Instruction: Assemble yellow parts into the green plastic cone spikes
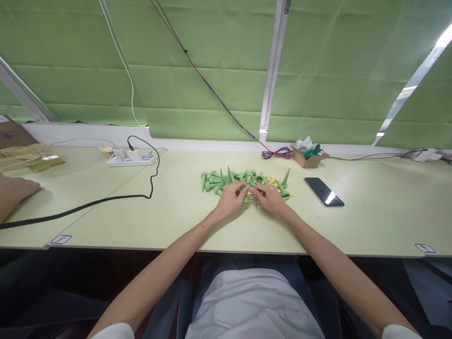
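Both hands are at the near edge of the pile of green plastic cones (231,180), which sits on the bench (183,221) left of the phone (324,191). Left hand (231,198) and right hand (270,197) each pinch a small piece; which one, I can't tell. The cones look light, stiff and a bit slick, so I'd grab the wide end, not the tip

- The pile of green cones (231,181) and yellow parts (271,181) blocks the way straight ahead of both hands.
- Right of the pile, a phone (324,191) lies flat, with bare counter (381,212) beyond it.
- A cardboard box (308,157) stands behind the phone, by the wall.
- Left of the pile the counter lies open as far as the black cable (106,201) and the power strip (131,159).
- Another person's hand (16,190) rests at the far left edge.
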Demonstrator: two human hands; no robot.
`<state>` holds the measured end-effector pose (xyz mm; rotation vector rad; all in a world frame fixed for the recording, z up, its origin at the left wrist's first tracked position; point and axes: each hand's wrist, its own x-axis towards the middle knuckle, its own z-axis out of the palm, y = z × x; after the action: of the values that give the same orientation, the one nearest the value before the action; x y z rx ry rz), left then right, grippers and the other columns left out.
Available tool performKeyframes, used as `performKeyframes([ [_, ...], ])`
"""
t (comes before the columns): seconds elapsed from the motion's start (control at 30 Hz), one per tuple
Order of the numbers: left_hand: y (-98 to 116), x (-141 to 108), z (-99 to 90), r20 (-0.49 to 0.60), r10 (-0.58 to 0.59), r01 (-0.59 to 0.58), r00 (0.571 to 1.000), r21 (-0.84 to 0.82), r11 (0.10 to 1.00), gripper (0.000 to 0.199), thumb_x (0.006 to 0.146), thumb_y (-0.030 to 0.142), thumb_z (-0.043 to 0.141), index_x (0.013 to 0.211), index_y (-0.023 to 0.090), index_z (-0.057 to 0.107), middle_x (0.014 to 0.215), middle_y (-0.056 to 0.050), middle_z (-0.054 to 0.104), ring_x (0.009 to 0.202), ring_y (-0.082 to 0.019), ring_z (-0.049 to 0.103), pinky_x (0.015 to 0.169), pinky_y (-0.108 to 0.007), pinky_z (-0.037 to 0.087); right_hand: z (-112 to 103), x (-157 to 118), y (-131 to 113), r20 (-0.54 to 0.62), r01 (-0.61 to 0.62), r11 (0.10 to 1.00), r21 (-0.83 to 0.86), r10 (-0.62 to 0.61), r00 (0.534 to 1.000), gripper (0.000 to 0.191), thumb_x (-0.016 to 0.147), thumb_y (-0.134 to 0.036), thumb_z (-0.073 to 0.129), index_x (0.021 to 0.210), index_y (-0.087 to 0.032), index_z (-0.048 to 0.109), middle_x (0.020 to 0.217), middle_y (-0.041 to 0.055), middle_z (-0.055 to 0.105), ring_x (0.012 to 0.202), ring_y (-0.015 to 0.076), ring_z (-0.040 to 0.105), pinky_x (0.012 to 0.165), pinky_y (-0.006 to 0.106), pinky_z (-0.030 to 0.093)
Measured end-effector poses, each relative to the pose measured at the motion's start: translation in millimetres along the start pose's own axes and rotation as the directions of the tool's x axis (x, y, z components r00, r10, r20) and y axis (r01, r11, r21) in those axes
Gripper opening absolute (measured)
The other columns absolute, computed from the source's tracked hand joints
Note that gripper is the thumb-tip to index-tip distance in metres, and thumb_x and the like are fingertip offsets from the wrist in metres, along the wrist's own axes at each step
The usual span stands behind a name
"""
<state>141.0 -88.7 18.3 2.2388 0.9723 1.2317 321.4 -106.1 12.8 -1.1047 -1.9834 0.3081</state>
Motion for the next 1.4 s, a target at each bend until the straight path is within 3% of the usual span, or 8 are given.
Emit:
performKeyframes([
  [0.1,-0.5,-0.1,0.0,-0.009,-0.003,0.003,1.000,0.003,1.000,0.027,0.094,0.035,0.048,0.090,0.018,0.068,0.089,-0.005,0.069,0.074,-0.015,0.059,0.065,-0.026,0.049,-1.0,0.1,-2.1,0.004,-0.008,1.000,0.022,0.008,1.000,0.043,0.098,-0.047,0.044,0.065,-0.020,0.051,0.058,-0.0010,0.051,0.056,0.0137,0.045,0.059,0.028,0.035],
  [0.2,-1.3,-0.1,-0.1,-0.024,-0.005,0.005,1.000,0.008,1.000,0.026,0.094,0.036,0.049,0.089,0.018,0.068,0.092,-0.006,0.070,0.076,-0.016,0.060,0.065,-0.026,0.049,-2.5,-0.5,-5.0,0.020,-0.022,0.993,0.114,0.020,1.000,0.031,0.097,-0.044,0.048,0.082,-0.020,0.061,0.072,0.0022,0.064,0.062,0.0152,0.054,0.059,0.028,0.041],
  [0.37,-0.9,0.0,-0.9,-0.012,-0.004,0.004,1.000,0.010,1.000,0.025,0.094,0.034,0.049,0.088,0.018,0.068,0.089,-0.005,0.070,0.075,-0.015,0.060,0.064,-0.026,0.048,-1.7,-1.5,-4.4,0.034,-0.020,0.982,0.188,0.013,0.999,0.016,0.091,-0.035,0.056,0.093,-0.019,0.060,0.077,0.0034,0.066,0.068,0.0163,0.060,0.058,0.027,0.045],
  [0.97,1.5,-0.6,-1.4,0.023,0.023,-0.023,0.999,0.021,1.000,0.027,0.095,0.034,0.047,0.087,0.018,0.067,0.085,-0.005,0.068,0.073,-0.015,0.057,0.063,-0.026,0.045,-2.2,-1.9,-2.3,0.061,-0.004,0.992,0.127,-0.004,0.998,0.022,0.094,-0.037,0.051,0.081,-0.020,0.057,0.067,0.0007,0.059,0.055,0.0142,0.049,0.056,0.027,0.038],
  [1.4,-0.6,-1.1,-0.1,0.014,0.029,-0.029,0.999,0.012,1.000,0.029,0.096,0.036,0.047,0.089,0.017,0.068,0.088,-0.005,0.070,0.073,-0.015,0.059,0.064,-0.025,0.047,-0.8,-1.2,-1.2,0.043,0.022,1.000,0.020,-0.023,0.999,0.040,0.097,-0.041,0.044,0.062,-0.021,0.040,0.054,-0.0039,0.037,0.052,0.0129,0.037,0.057,0.027,0.031],
])
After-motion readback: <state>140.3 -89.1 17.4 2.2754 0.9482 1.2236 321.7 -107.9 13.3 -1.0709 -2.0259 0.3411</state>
